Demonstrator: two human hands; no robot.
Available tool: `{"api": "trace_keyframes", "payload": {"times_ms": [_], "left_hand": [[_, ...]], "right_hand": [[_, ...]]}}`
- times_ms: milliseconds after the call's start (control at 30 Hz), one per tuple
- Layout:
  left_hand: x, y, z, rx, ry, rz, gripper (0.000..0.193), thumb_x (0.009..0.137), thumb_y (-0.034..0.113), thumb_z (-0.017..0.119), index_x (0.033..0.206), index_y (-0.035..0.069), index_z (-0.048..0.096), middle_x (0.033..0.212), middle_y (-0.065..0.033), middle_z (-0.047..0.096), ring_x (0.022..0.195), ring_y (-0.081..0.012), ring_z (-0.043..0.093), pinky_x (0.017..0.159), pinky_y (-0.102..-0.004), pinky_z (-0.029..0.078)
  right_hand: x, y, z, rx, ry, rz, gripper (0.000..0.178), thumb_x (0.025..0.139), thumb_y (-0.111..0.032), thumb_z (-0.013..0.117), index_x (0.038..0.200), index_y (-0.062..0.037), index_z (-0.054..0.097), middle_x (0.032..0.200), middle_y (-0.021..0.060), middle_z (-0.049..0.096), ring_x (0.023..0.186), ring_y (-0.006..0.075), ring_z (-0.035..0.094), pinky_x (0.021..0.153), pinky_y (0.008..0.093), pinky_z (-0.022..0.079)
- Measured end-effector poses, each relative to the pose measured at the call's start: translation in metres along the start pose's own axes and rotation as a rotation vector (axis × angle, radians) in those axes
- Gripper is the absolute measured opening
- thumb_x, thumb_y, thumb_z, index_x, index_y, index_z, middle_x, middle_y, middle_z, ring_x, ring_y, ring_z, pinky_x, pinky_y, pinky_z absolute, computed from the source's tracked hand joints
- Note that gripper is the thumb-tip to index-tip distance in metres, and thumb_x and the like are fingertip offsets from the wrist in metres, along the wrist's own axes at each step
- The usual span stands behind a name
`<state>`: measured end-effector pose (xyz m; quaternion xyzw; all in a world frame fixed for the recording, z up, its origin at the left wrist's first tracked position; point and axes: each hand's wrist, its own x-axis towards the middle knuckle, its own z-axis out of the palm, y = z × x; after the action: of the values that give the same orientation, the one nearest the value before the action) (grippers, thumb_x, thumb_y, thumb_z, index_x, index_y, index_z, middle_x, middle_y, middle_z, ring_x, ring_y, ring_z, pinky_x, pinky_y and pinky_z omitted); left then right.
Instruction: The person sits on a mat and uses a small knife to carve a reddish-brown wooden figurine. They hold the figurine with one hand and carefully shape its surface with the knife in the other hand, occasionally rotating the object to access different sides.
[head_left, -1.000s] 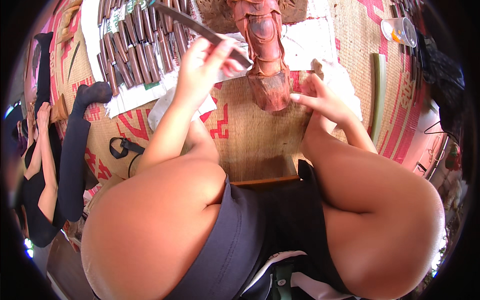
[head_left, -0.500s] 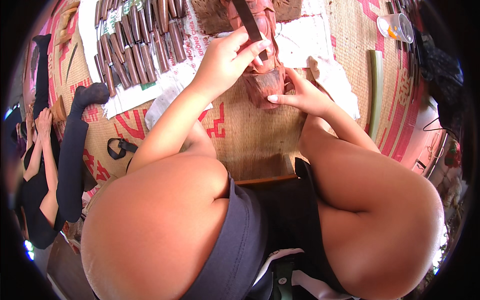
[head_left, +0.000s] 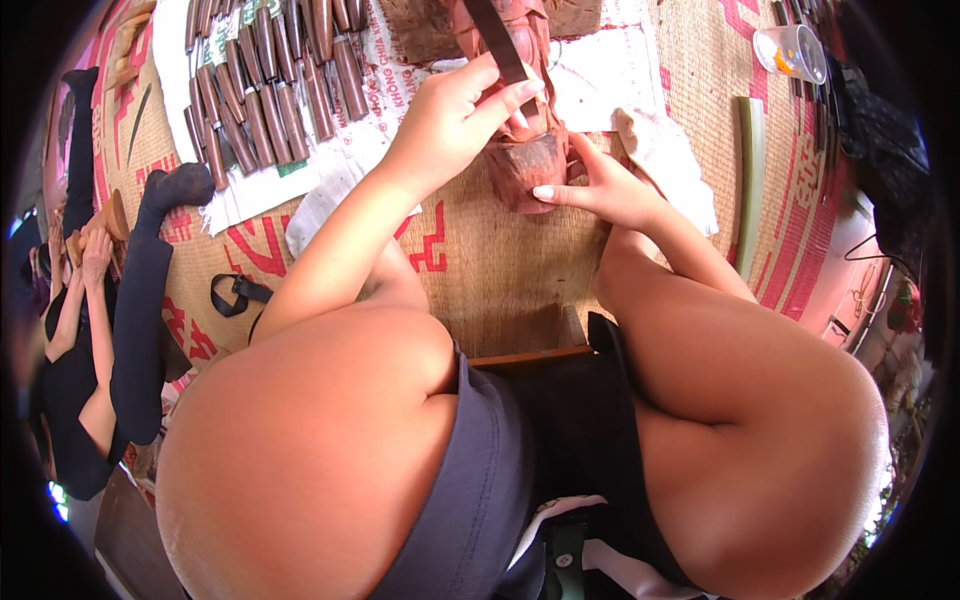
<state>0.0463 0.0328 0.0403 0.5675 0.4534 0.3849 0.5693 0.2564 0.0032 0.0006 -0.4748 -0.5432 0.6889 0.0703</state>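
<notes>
In front of me, at the top of the head view, lies a reddish-brown carved wooden piece [head_left: 528, 170], its far end cut off by the frame. My left hand [head_left: 458, 115] pinches a dark, flat, narrow bar [head_left: 494, 38] between thumb and fingers, its lower end against the carving. Whether the bar is a chisel I cannot tell. Around the near end of the carving, my right hand [head_left: 605, 190] is closed, thumb on top and fingers partly hidden along its right side.
Carving tools with brown handles [head_left: 265, 125] lie in rows on a white printed sheet [head_left: 235, 205] at the left. A pale cloth [head_left: 665, 165], a green curved strip [head_left: 750, 185] and a clear plastic cup [head_left: 790, 55] are on the right. Another person's hands [head_left: 95, 255] work at far left.
My hands keep the same hold on the bar and the carving. The view has shifted slightly, and the other person's hands have moved a little.
</notes>
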Motion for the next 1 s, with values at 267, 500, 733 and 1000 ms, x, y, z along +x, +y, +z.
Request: {"api": "trace_keyframes", "payload": {"times_ms": [267, 500, 733, 1000], "left_hand": [[0.000, -0.006, -0.002, -0.098, -0.026, -0.082, 0.017, 0.089, 0.018, 0.055, 0.094, 0.001, 0.058, 0.072, -0.0047, 0.060, 0.064, -0.0071, 0.058, 0.058, -0.0230, 0.048], [0.002, 0.002, 0.001, 0.020, 0.005, -0.029, 0.018, 0.089, 0.019, 0.055, 0.094, 0.002, 0.058, 0.071, -0.0022, 0.060, 0.062, -0.0073, 0.058, 0.057, -0.0218, 0.047], [0.005, 0.005, 0.001, 0.066, -0.012, -0.045, 0.019, 0.089, 0.018, 0.055, 0.098, 0.001, 0.057, 0.069, -0.0027, 0.059, 0.062, -0.0080, 0.057, 0.057, -0.0243, 0.047], [0.005, 0.002, 0.003, 0.062, -0.002, -0.002, 0.018, 0.090, 0.016, 0.054, 0.100, 0.002, 0.055, 0.070, -0.0033, 0.059, 0.061, -0.0088, 0.056, 0.059, -0.0245, 0.048]], "right_hand": [[0.002, 0.002, 0.001, 0.040, -0.015, -0.001, 0.090, 0.068, -0.043, 0.075, 0.129, 0.0067, 0.030, 0.113, 0.0217, 0.053, 0.107, 0.0268, 0.052, 0.093, 0.0359, 0.041], [0.000, -0.012, 0.002, -0.093, 0.005, 0.036, 0.093, 0.066, -0.045, 0.076, 0.127, 0.0080, 0.030, 0.115, 0.0227, 0.052, 0.108, 0.0261, 0.053, 0.093, 0.0350, 0.041], [0.001, -0.007, 0.002, -0.073, 0.012, 0.037, 0.092, 0.065, -0.046, 0.076, 0.125, 0.0074, 0.033, 0.111, 0.0227, 0.054, 0.105, 0.0266, 0.054, 0.092, 0.0348, 0.042], [0.001, -0.007, 0.002, -0.060, 0.009, 0.065, 0.093, 0.065, -0.047, 0.076, 0.124, 0.0087, 0.032, 0.113, 0.0232, 0.053, 0.106, 0.0269, 0.054, 0.092, 0.0344, 0.042]]}}
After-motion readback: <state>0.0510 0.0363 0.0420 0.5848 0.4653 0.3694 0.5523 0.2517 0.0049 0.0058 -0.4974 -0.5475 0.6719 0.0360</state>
